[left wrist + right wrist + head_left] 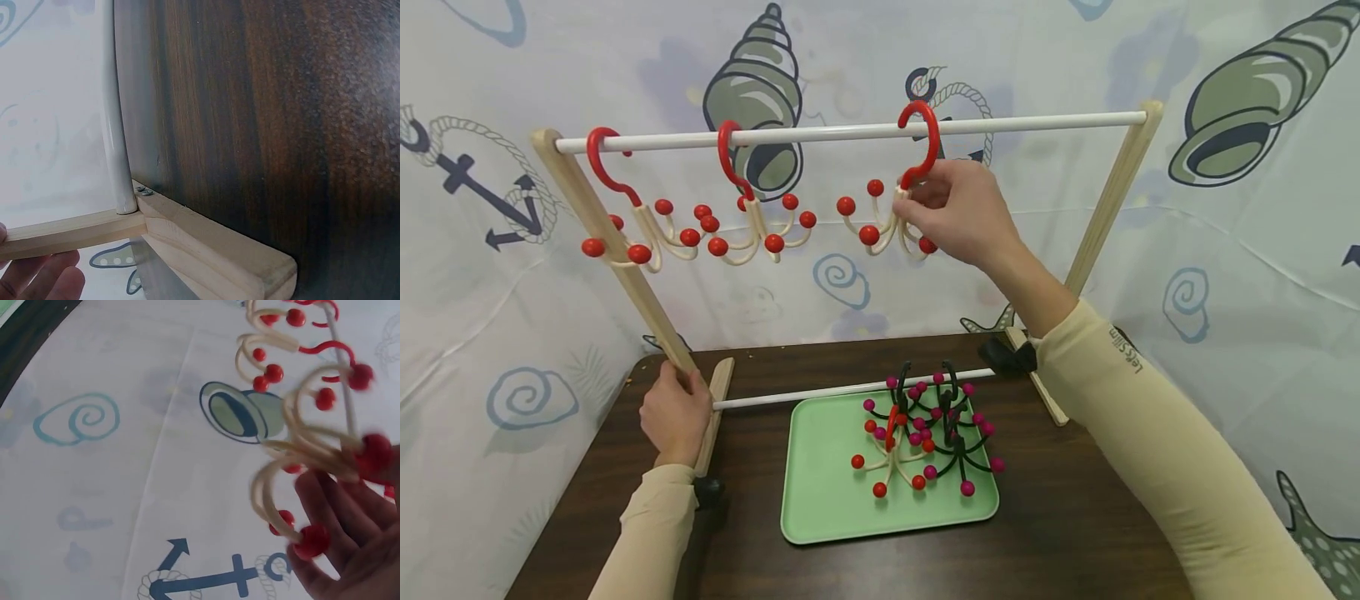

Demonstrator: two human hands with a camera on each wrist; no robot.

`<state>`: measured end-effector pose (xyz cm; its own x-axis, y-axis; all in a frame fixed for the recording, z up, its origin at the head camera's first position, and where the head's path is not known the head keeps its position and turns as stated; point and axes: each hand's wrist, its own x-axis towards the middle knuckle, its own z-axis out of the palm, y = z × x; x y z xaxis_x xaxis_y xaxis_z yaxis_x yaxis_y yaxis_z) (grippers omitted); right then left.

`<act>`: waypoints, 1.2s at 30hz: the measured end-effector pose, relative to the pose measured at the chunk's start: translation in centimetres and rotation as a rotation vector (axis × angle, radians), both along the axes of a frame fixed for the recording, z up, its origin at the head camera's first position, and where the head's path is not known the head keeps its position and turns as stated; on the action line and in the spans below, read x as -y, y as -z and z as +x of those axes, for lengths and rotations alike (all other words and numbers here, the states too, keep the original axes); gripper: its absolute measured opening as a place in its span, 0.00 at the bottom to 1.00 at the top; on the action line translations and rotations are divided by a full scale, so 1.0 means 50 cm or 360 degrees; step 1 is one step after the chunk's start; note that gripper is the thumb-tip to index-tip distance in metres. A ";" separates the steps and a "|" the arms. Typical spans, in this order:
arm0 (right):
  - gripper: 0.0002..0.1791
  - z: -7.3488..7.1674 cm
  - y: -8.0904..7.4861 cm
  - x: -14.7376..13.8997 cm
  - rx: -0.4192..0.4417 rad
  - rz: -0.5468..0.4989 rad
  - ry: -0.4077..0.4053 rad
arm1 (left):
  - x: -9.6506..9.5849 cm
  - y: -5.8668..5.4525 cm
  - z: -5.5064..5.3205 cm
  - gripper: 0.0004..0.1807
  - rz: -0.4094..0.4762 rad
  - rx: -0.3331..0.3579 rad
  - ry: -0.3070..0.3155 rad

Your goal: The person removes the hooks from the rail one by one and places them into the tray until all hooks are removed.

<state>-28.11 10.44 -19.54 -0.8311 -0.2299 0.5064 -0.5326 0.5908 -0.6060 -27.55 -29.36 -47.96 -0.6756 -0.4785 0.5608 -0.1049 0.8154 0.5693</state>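
My right hand (962, 212) pinches a cream multi-arm hook hanger with red balls (868, 235) at the base of its red hook (934, 137). That hook's curve overlaps the white rail (1037, 123) in the head view. Two like hangers, a left one (640, 253) and a middle one (752, 237), hang from the rail by their red hooks. Low on the rack's left wooden post (636, 287), my left hand (674, 417) grips the wood. The left wrist view shows its fingers (59, 281) behind the post; the thumb is mostly cut off.
On the dark table (1097, 517) lies a green tray (820, 500). It carries a cream hanger with red balls (891, 454) and several black hangers with magenta balls (958, 446). Behind it runs the rack's lower bar (805, 394). A patterned curtain (1262, 333) surrounds the table.
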 end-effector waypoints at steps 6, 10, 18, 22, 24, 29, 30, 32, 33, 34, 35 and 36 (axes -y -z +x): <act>0.13 0.030 0.041 0.008 0.0237 0.0161 -0.0257 | -0.001 0.004 -0.001 0.13 -0.0004 -0.0002 0.0004; 0.13 0.042 0.088 0.045 0.0394 0.0301 -0.0386 | 0.000 0.001 0.002 0.13 -0.0007 -0.0006 0.0008; 0.09 0.042 0.224 0.139 0.0468 0.0558 -0.0572 | 0.000 0.000 0.002 0.12 0.0000 0.0006 -0.0001; 0.03 0.030 0.285 0.174 0.0484 0.0657 -0.0574 | -0.002 -0.001 0.001 0.13 -0.0002 0.0008 -0.0001; 0.03 0.024 0.311 0.186 0.0506 0.0692 -0.0562 | -0.003 -0.001 0.000 0.13 -0.0003 0.0002 -0.0004; 0.11 0.010 0.361 0.208 0.0595 0.0762 -0.0506 | -0.003 -0.003 0.000 0.12 -0.0005 -0.0014 -0.0002; 0.13 0.009 0.368 0.211 0.0613 0.0783 -0.0492 | -0.003 -0.002 0.000 0.12 -0.0004 -0.0013 -0.0001; 0.14 0.007 0.381 0.217 0.0631 0.0823 -0.0476 | -0.003 -0.001 0.001 0.12 -0.0003 -0.0010 -0.0005; 0.14 0.007 0.387 0.220 0.0637 0.0845 -0.0469 | -0.003 0.000 0.001 0.12 -0.0003 -0.0008 -0.0006; 0.14 0.008 0.392 0.221 0.0639 0.0875 -0.0460 | -0.003 0.000 0.001 0.12 -0.0001 -0.0005 -0.0006; 0.13 0.008 0.397 0.223 0.0642 0.0890 -0.0449 | -0.003 0.000 0.001 0.12 0.0000 -0.0003 -0.0006; 0.13 0.008 0.402 0.224 0.0637 0.0906 -0.0438 | -0.003 0.000 0.001 0.12 0.0001 -0.0003 -0.0005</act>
